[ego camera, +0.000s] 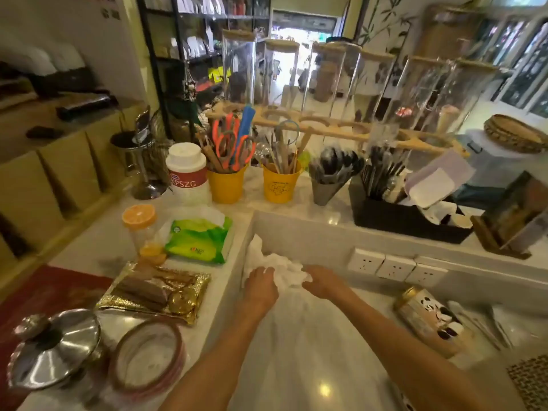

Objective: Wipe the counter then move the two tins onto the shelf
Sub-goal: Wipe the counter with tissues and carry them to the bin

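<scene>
Tins first: one panda-printed tin [431,321] lay on its side on the table [320,351], well right of the hands, below the white wall sockets [396,266]; second tin could not be told apart from the clutter. Left hand [261,284] pressed flat on a crumpled white cloth [281,268], fingers bent over its edge; right hand [321,281] pinched the cloth's right side; both gripping the same cloth, pushed into the far corner of the table against the raised ledge [296,223]. Just left, on the higher side surface, lay a green wet-wipe pack [198,240], a gold-foil packet [157,292], an orange-lidded jar [141,229]; nearer, a steel pot lid [56,348] beside a stack of rimmed plates [148,357]. On the ledge beyond stood two yellow pots [226,185] of scissors and tools, a white red-labelled canister [186,169], a black caddy [406,218] of cutlery; behind, tall clear jars [280,72] with wooden lids in a wooden rack.
</scene>
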`<move>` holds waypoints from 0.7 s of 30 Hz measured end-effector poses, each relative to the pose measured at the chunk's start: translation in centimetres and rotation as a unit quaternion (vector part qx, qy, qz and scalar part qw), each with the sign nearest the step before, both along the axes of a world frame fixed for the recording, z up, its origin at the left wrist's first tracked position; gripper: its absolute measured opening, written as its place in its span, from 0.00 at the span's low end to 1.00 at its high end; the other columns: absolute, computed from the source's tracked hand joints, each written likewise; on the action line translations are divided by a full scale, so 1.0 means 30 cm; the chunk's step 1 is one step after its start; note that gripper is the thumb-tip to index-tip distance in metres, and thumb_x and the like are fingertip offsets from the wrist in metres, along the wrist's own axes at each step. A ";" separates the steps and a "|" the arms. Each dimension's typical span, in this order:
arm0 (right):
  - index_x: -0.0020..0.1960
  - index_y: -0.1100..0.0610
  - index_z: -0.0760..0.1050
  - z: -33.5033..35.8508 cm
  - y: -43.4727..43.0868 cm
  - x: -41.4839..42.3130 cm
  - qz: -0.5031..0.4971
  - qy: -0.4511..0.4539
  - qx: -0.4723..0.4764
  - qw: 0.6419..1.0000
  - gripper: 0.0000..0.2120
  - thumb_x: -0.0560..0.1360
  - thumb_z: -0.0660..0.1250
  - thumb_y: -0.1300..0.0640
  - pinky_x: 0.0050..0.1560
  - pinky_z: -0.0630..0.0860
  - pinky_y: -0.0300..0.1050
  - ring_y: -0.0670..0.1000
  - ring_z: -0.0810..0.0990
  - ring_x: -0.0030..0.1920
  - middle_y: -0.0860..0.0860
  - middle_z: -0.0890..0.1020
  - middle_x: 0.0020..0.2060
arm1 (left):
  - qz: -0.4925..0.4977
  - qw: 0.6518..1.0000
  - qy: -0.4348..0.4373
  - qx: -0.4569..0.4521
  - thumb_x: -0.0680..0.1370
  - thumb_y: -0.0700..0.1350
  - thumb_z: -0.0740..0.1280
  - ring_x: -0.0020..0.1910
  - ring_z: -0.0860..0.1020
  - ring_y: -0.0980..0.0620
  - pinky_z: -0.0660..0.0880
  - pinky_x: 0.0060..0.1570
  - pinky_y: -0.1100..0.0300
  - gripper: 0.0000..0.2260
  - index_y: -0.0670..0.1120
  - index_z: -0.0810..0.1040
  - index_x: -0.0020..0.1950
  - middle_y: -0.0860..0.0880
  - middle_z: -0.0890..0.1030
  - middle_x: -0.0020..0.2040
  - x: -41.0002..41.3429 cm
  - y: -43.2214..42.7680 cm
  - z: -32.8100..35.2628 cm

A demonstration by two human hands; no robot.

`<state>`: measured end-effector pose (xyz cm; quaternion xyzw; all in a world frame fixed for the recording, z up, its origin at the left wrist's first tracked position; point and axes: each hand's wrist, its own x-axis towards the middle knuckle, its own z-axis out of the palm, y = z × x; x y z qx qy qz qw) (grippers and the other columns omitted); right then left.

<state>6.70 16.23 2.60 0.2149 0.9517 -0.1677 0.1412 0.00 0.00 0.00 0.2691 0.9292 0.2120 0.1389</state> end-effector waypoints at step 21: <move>0.75 0.52 0.62 -0.383 -0.017 -0.271 -0.071 -0.069 -0.071 0.993 0.35 0.76 0.63 0.35 0.64 0.71 0.57 0.62 0.71 0.69 0.58 0.68 0.71 | 0.051 0.986 0.026 -0.157 0.76 0.55 0.69 0.57 0.79 0.42 0.77 0.54 0.50 0.19 0.50 0.76 0.64 0.45 0.80 0.57 -0.012 0.025 -0.350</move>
